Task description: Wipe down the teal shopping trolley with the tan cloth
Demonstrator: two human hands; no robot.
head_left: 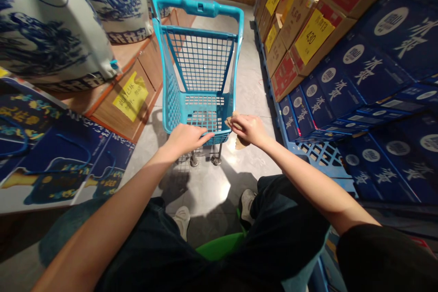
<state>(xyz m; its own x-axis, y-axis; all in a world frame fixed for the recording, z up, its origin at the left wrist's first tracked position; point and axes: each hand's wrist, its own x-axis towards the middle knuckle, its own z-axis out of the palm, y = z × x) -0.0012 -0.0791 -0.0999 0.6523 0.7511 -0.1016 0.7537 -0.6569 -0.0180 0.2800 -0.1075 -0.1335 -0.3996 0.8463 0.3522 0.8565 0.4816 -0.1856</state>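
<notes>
Left hand, thumb spread, touches blue cart rim; right hand pinches brown scrap — cardboard, perhaps — over aisle floor.

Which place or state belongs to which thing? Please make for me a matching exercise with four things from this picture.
1. Right hand
2. Shopping cart
3. Blue-and-white jars
4. Yellow "430" sign

A. On a cardboard box
B. On the wooden stand
C. Holding tan crumpled material
D. On the grey floor

Pairs: 1-C, 2-D, 3-B, 4-A
</notes>
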